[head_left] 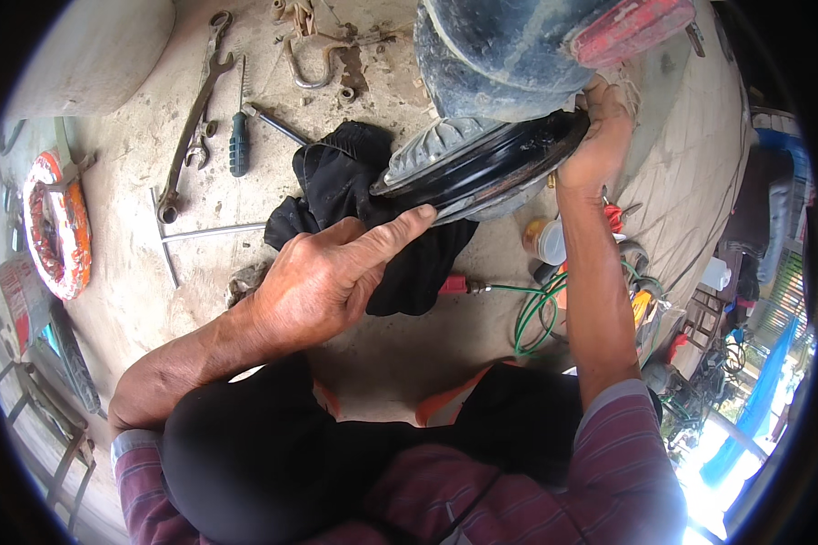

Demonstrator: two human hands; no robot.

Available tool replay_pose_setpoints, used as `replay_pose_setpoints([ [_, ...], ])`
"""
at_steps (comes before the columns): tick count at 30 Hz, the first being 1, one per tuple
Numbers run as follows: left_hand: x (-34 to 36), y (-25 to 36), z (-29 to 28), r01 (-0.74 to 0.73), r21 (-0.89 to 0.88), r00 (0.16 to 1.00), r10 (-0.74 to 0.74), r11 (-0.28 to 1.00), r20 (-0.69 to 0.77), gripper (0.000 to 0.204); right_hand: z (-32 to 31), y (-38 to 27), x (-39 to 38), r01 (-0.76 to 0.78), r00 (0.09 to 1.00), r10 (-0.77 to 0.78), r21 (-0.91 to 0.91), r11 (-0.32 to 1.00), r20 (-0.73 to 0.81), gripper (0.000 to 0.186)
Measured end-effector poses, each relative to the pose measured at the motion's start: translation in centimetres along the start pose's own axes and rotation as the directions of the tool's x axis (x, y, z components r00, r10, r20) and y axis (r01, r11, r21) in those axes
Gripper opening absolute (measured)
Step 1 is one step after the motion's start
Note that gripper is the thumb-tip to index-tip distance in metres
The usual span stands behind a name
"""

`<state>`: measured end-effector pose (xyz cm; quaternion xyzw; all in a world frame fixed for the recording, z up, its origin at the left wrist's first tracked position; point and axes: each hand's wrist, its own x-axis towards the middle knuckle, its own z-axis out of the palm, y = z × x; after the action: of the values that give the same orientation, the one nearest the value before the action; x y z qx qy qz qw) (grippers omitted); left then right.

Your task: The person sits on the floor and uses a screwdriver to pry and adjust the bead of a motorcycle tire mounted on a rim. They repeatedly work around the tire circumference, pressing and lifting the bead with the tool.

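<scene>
A wheel (504,163) with a black rim and a grey treaded edge stands tilted beneath a dusty dark mudguard (491,59) with a red lamp-like piece (632,32). My right hand (602,136) grips the wheel's right edge, its fingertips partly hidden behind it. My left hand (323,277) has the index finger stretched out, its tip at the wheel's lower left edge; the other fingers are curled and partly hidden, with nothing seen in them. A black cloth (345,173) lies bunched on the ground behind my left hand and under the wheel.
On the ground to the left lie a long wrench (191,136), a screwdriver (238,143) and a T-handle wrench (214,233). A curved metal hook (307,68) is farther off. A green hose (536,309) coils near my right forearm, by a small jar (552,243). An orange-white ring (56,225) sits far left.
</scene>
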<state>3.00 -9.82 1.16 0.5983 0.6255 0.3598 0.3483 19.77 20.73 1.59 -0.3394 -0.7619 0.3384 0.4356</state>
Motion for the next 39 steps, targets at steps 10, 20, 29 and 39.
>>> replay_pose_setpoints([
  [10, 0.7, 1.4, -1.4, -0.012, -0.050, 1.000, 0.010, 0.999, -0.030, 0.066, 0.2, -0.4, 0.2, 0.076, 0.997, -0.075, -0.036, 0.996, 0.028, 0.058],
  [20, 0.2, 1.4, -2.1, 0.020, 0.022, 0.999, -0.020, 1.000, 0.031, 0.074, 0.0, -0.5, 0.4, 0.043, 0.998, -0.041, -0.052, 0.998, 0.038, 0.062],
  [29, 1.9, 1.7, -1.8, -0.042, -0.074, 0.999, 0.043, 0.996, 0.004, 0.072, -0.3, -0.2, 0.1, 0.074, 0.995, -0.072, -0.028, 0.997, 0.062, 0.062],
  [39, 3.7, 0.1, -1.1, -0.209, -0.113, 0.975, 0.198, 0.971, -0.102, 0.069, 0.2, -0.8, 0.7, -0.050, 0.998, 0.049, 0.028, 0.998, 0.048, 0.062],
])
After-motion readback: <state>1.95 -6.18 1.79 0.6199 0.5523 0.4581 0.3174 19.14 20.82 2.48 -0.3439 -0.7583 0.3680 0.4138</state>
